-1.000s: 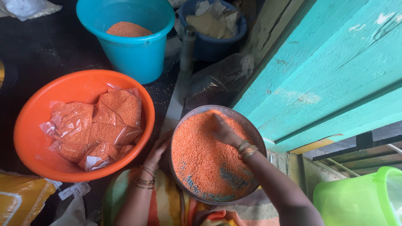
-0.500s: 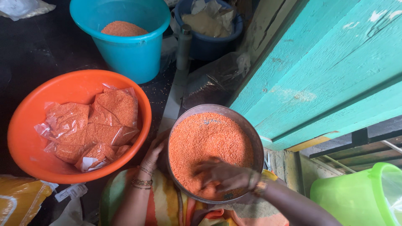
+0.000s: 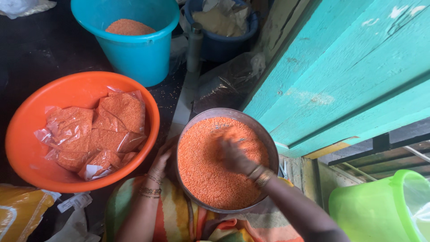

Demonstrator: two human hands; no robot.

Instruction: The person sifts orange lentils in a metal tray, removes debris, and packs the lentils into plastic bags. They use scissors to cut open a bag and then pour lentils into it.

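Note:
A round metal pan (image 3: 268,142) full of orange lentils (image 3: 204,168) rests on my lap. My left hand (image 3: 162,159) grips the pan's left rim. My right hand (image 3: 235,154) lies palm down in the lentils near the pan's middle, fingers spread and blurred with motion. Bangles sit on both wrists. An orange plastic basin (image 3: 31,157) to the left holds several clear bags packed with the same lentils (image 3: 96,130).
A blue bucket (image 3: 139,49) with loose lentils stands behind the basin. A dark blue tub (image 3: 224,42) with paper bags is beside it, with a dark plastic bag (image 3: 226,83) below. A turquoise wooden door (image 3: 354,67) fills the right. A green bucket (image 3: 374,210) sits bottom right; a yellow sack (image 3: 18,215) bottom left.
My right hand swept from the pan's upper right down to its near edge, then back up to the middle of the lentils. My left hand stayed on the rim.

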